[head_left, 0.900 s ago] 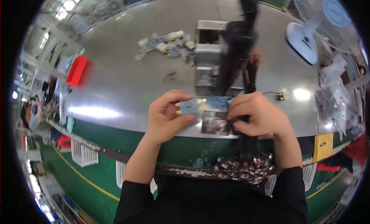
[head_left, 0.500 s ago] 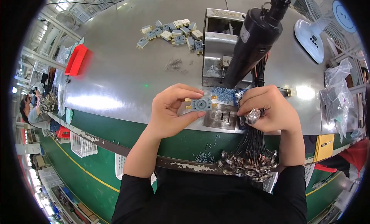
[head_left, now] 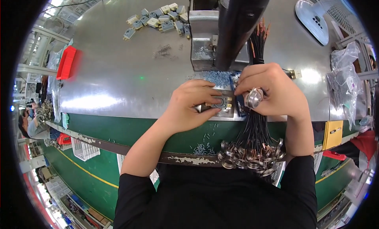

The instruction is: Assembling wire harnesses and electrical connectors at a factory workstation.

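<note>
Left hand (head_left: pixel 191 104) pinches a grey switch (head_left: pixel 220 103) at the metal plate (head_left: pixel 225 114); right hand (head_left: pixel 274 91), fingers curled near small screws (head_left: pixel 217 78), holds a silver ring (head_left: pixel 252 99).

The left hand (head_left: pixel 192 100) is turned inward and closed in a pinch, while the right hand (head_left: pixel 272 87) is curled. The left forearm (head_left: pixel 148 146) is slanted, the right forearm (head_left: pixel 300 132) held straighter.

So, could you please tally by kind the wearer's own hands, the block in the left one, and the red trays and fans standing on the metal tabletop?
Hands: 2 (left hand, right hand)
Grey block in the left hand: 1
Red tray: 1
Fan: 1
Total: 5
</note>
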`<act>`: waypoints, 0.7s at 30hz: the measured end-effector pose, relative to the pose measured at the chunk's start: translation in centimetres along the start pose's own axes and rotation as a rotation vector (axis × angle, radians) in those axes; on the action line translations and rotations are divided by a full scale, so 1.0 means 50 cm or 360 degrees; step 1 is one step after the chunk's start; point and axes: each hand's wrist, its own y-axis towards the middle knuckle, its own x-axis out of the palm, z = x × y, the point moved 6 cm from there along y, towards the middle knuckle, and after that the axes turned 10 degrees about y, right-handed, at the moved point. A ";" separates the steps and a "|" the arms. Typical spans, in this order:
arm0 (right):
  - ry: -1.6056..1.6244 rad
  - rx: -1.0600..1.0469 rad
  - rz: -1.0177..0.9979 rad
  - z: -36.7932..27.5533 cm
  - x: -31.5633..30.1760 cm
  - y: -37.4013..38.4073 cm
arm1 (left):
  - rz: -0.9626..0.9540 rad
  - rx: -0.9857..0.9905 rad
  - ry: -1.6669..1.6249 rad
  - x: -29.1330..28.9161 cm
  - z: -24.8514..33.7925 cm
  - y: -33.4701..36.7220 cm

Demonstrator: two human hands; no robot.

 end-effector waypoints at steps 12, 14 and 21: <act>0.0098 -0.0043 -0.0038 -0.021 0.007 0.002 | 0.0106 0.0307 0.0266 -0.038 0.032 -0.006; 0.0241 0.0017 -0.0066 -0.018 0.005 -0.002 | 0.0175 0.0296 0.0286 -0.067 0.011 -0.014; 0.0289 -0.0019 -0.0055 -0.029 0.013 -0.002 | 0.0280 -0.0628 0.1110 -0.164 -0.116 0.095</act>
